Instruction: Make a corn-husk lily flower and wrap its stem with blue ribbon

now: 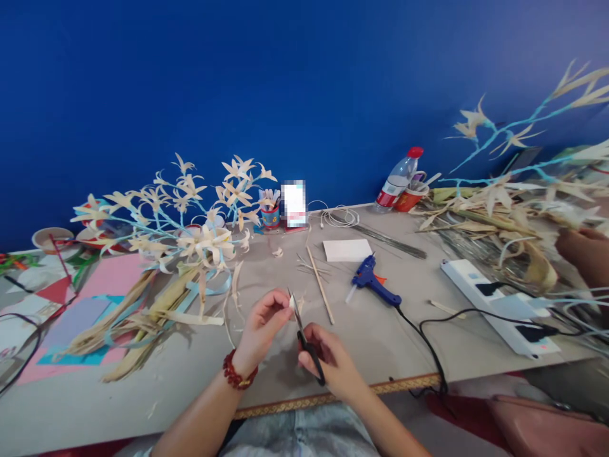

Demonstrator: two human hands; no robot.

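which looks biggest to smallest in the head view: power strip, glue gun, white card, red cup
1. power strip
2. glue gun and white card, about alike
3. red cup, though it stands farther back, which may shrink it

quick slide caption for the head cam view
Left hand pinches a small pale scrap against scissors held in the right hand, beside pale craft flowers and a blue glue gun.
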